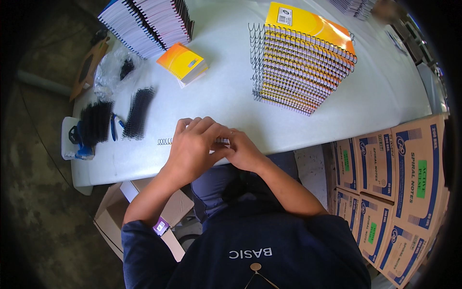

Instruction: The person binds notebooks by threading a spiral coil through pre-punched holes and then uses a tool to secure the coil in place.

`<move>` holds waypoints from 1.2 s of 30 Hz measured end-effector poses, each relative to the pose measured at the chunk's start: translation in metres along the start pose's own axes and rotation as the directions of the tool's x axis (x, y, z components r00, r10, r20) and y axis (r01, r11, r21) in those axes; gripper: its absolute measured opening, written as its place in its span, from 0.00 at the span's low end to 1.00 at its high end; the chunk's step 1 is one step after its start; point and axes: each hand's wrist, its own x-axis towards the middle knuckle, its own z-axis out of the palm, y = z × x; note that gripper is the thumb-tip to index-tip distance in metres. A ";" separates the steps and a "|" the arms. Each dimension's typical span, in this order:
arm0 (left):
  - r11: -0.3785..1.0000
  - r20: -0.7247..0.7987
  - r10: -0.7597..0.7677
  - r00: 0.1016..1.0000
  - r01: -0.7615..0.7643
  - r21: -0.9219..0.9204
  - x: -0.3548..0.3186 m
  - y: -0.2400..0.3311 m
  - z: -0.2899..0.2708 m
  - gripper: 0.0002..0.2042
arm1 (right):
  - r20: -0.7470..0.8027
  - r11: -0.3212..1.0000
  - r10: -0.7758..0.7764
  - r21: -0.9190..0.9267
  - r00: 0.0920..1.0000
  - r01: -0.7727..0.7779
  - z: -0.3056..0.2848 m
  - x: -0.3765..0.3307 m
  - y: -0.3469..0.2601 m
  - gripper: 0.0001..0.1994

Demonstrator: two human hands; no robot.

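Observation:
Near the table's front edge, both hands are closed round a small spiral notebook, mostly hidden by my fingers. Its black binding coil (164,141) sticks out to the left, past my left hand (195,147), as empty loops. My left hand lies over the notebook with its fingers curled down. My right hand (246,151) pinches the coiled edge at the other end, its fingertips close to my left thumb. A short stretch of coiled edge shows between the two hands. Beyond them sits a small stack of yellow and orange notebooks (182,62).
A tall pile of spiral-bound notebooks (303,62) stands at the far right, long coil ends jutting left. Thick coil-bound stacks (149,24) rise at the back left. Bundles of black coils (138,113), pliers (114,126) and a plastic bag (113,77) lie left. Cartons (380,164) are stacked right.

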 end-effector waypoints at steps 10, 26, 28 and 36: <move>0.998 0.080 -0.034 0.996 0.038 -0.057 -0.004 0.006 -0.008 0.08 | 0.037 0.988 -0.010 -0.157 0.999 0.015 -0.004 0.000 -0.006 0.06; 0.811 -0.769 0.006 0.639 -0.453 -0.369 0.103 0.069 -0.091 0.30 | -0.652 0.616 -0.599 -0.004 0.465 0.788 -0.120 0.002 -0.168 0.19; 0.827 -0.591 0.086 0.802 -0.389 -0.407 0.113 0.082 -0.081 0.28 | -0.743 0.645 -0.522 -0.021 0.420 0.764 -0.110 0.021 -0.182 0.21; 0.902 -0.757 0.401 0.515 -0.368 0.228 0.187 0.083 -0.032 0.10 | -0.753 0.936 -0.339 -0.333 0.563 0.118 -0.157 0.036 -0.124 0.31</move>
